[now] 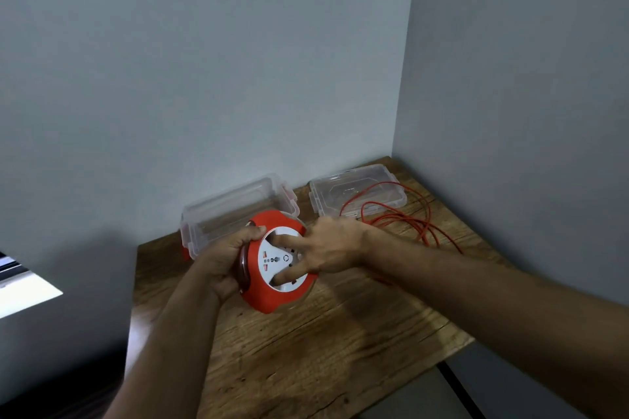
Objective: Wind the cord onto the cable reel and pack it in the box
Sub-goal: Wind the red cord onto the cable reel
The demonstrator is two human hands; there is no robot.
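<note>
Red-and-white cable reel [277, 262], one, held above the wooden table [323, 333]. Left hand [226, 260], one, curled round the reel's left rim. Right hand [332, 247], one, fingers spread, two fingertips pressed onto the white face. Orange cord [408, 219], one, lying loose in loops at the right, partly over the lid [357, 192]. Clear box [238, 211], one, open, behind the reel. Clear lid, one, beside the box.

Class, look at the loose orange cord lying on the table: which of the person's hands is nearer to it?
The right. The right hand rests on the reel's white face, just in front of the cord. The left hand grips the reel's far side, away from the cord.
</note>
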